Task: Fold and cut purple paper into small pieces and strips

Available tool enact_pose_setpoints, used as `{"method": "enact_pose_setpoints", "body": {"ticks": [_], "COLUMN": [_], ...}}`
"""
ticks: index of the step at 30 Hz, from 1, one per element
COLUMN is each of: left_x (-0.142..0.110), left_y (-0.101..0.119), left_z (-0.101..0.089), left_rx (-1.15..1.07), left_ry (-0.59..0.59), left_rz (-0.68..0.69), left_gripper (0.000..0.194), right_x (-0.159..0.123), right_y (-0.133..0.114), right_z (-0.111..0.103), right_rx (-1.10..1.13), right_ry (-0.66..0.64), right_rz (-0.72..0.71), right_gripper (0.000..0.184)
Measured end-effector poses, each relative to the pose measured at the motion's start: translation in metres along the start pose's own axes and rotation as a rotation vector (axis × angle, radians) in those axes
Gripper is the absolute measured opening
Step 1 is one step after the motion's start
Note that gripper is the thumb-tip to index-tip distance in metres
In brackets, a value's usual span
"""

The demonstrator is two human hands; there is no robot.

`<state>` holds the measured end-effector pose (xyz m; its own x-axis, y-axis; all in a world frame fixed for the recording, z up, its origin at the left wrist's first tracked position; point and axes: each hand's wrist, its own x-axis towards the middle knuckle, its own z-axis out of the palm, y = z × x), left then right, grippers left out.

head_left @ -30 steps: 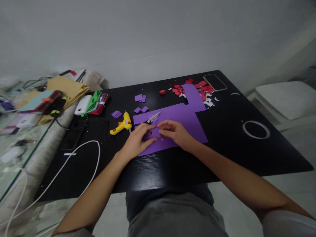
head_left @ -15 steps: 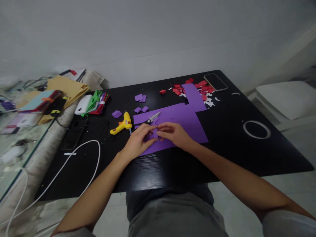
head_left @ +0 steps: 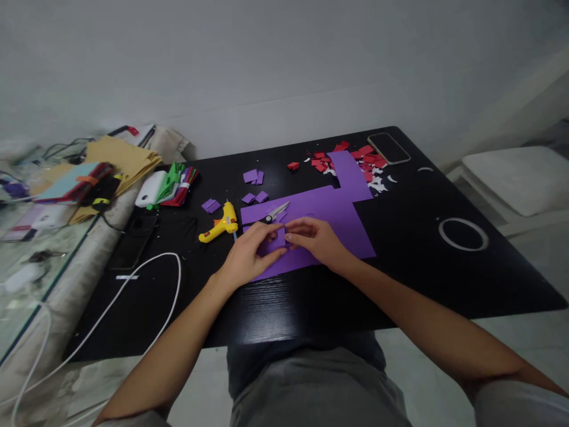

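Black desk (head_left: 444, 279) fills mid-frame w/ a big purple sheet (head_left: 338, 216) at centre. Left hand (head_left: 246, 255) & right hand (head_left: 317, 237) both pinch a small purple piece (head_left: 278, 240) on it, fingers closed, prob. mid-fold. Next needs a firm crease; scissors (head_left: 273, 213) & glue gun (head_left: 217, 225) sit just above-left.

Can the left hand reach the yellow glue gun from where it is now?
Probably yes: the glue gun lies just beside the left hand, with only bare black table between them.

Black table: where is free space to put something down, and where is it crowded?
Bare patches: between the purple sheet and white ring, and the near edge right of the right hand. Crowded: red scraps by the phone, and around the glue gun.
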<state>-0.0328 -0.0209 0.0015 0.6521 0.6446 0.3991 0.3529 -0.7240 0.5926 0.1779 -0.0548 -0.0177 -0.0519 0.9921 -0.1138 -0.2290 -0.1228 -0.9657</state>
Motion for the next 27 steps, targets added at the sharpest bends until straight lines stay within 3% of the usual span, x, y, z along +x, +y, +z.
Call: {"method": "enact_pose_setpoints", "body": {"ticks": [7,16,27], "left_x": [-0.0005,-0.0023,-0.0034], "left_y": [0.0001,-0.0004,-0.0044], "left_z": [0.0009,0.0034,0.0095], "left_rx": [0.022,-0.010,-0.325], "left_ry": [0.044,0.018,0.009], "left_rz": [-0.003,-0.030,-0.240], "left_gripper": [0.033,0.033,0.030], "right_x": [0.0007,-0.0028,-0.0027], "right_y": [0.0039,0.0014,0.0005], "right_z": [-0.0003,0.0009,-0.0008], "right_rx": [0.016,0.018,-0.032], "right_ry": [-0.005,-0.033,-0.025], "right_rz": [0.005,0.012,0.011], "right_gripper": [0.034,0.030,0.032]}}
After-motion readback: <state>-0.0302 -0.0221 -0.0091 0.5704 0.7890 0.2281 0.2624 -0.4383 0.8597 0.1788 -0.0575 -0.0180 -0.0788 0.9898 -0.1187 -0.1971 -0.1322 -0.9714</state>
